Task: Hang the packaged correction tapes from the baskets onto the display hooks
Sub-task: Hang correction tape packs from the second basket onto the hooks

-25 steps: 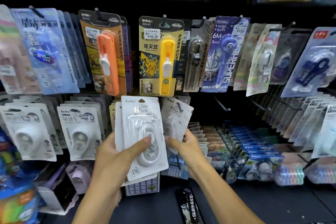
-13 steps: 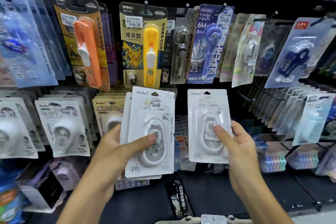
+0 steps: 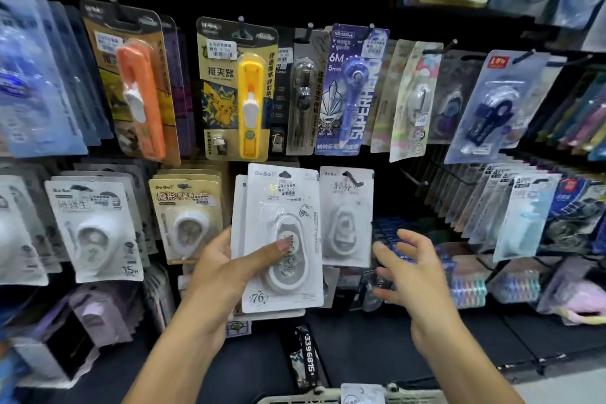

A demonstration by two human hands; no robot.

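Open passage lies right of the hung white correction tape pack (image 3: 345,216), around a bare display hook (image 3: 414,178). Leftward, the gold correction tape packs (image 3: 186,216) crowd close. Rightward, dense rows of hanging packs (image 3: 485,203) block access.

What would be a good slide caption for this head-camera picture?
Left hand grips a stack of white carded correction tapes; open right hand hovers beside one white pack hanging on a hook.
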